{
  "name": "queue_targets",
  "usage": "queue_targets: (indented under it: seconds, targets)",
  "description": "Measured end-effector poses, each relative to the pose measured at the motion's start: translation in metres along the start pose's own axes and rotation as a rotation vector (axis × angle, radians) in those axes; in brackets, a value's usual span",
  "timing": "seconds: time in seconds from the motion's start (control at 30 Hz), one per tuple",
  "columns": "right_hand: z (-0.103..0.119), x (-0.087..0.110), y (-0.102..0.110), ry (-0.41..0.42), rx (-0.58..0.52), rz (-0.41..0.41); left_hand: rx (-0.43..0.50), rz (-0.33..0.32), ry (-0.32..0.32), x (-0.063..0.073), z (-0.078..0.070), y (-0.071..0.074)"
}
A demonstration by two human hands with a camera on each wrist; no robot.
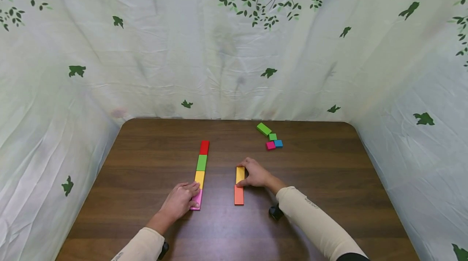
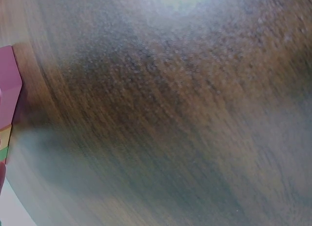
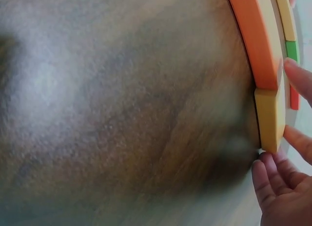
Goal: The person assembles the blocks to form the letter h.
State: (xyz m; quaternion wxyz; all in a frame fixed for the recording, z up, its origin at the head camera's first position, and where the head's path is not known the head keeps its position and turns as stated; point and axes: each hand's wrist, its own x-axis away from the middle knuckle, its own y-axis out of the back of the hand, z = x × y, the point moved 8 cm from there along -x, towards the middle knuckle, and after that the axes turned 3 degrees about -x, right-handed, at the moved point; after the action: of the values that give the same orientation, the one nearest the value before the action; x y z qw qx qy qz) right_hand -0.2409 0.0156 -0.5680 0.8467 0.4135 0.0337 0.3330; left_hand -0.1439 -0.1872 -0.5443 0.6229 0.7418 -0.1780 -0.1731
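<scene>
Firstly, nearest: two pale sleeves (image 1: 315,216), reaching in over a wood-grain table (image 1: 146,151), one from each side.

Left hand (image 1: 178,200): lies from the left over the pink block (image 1: 198,196), fingers about its seam with the left yellow block (image 1: 200,177), thumb towards the near end. Gripping or merely resting: cannot tell.

Orange block (image 1: 239,195): right of the pink, well apart from it; far end abuts the right yellow block (image 1: 239,174).

Right hand (image 1: 257,175): enters from the right, holding the right yellow block lengthwise, thumb by the near seam, fingers at the far end. Governing relation: that block's long axis runs near to far, roughly parallel to the left yellow block, bare table between; the right hand is much the nearer.

Farther left: green block (image 1: 202,162), then red block (image 1: 204,147), end to end beyond the left yellow.

Far right, nearer the right hand: magenta block (image 1: 270,145), blue block (image 1: 278,143) beside it, small green block (image 1: 272,136), long green block (image 1: 264,128) set aslant.

Farthest: leaf-printed white cloth (image 1: 219,70).

Views: right wrist alone shows fingertips (image 3: 261,175) at the right yellow block's far end from the side; left wrist catches pink at its margin, little of the hand.
</scene>
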Motion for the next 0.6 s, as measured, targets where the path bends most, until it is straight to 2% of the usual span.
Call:
queue_targets:
  seconds: [0.1,0.3,0.6]
  targets:
    - [0.001,0.001,-0.003,-0.004,0.002,0.0,0.012,-0.013,-0.003,0.0,-0.001,0.002]
    - [0.004,0.004,-0.009,-0.018,0.024,-0.004,0.022,0.004,0.022,0.0,0.0,0.001]
    - [0.008,0.008,-0.012,-0.029,0.037,0.0,0.011,-0.009,0.014,0.0,-0.001,0.001]
